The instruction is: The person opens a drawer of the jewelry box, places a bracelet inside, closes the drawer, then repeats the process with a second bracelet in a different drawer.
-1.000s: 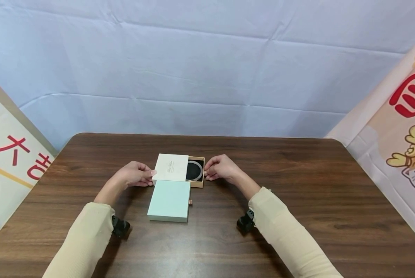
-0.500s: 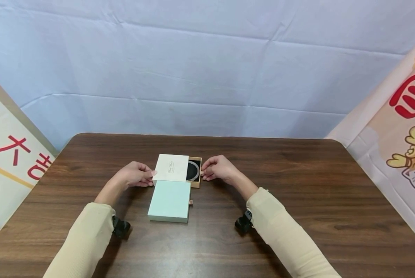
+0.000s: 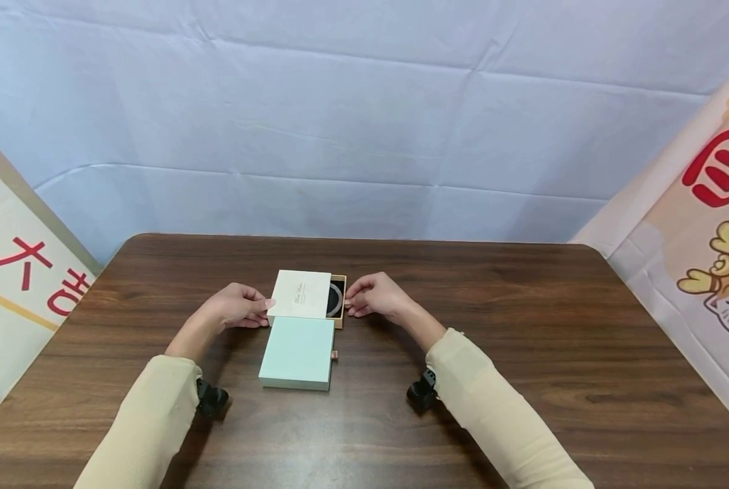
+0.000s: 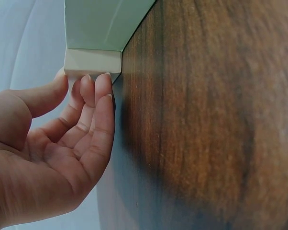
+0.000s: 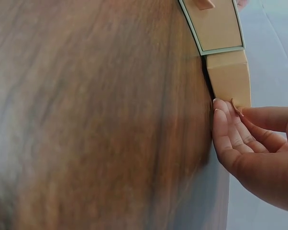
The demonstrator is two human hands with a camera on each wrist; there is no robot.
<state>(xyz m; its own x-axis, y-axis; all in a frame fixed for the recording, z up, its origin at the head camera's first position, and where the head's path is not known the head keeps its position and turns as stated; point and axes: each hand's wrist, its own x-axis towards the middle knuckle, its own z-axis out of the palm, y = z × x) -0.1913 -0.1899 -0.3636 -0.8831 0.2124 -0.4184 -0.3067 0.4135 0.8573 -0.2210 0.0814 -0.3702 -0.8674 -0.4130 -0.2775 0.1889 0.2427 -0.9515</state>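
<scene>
A white drawer box with a printed lid (image 3: 300,292) lies on the table. Its tan drawer (image 3: 339,324) sticks out a little to the right, showing a black inside and part of a grey ring (image 3: 337,307). My left hand (image 3: 237,307) holds the box's left end, thumb at the top edge and curled fingertips against the end face in the left wrist view. On the other side my right hand (image 3: 379,299) pinches the drawer's small pull tab (image 5: 237,107), other fingertips against the drawer front. A pale green drawer box (image 3: 297,350) sits directly in front, shut, its tab (image 3: 334,355) facing right.
Both boxes lie left of centre on a dark wooden table (image 3: 523,339). A pale cloth backdrop (image 3: 364,122) hangs behind the far edge. Printed banners (image 3: 719,224) stand at the sides. Black cameras (image 3: 210,399) are worn at both wrists.
My right hand has moved left, and the drawer has slid further into the white box, so less of the ring shows. The left hand and green box have stayed put.
</scene>
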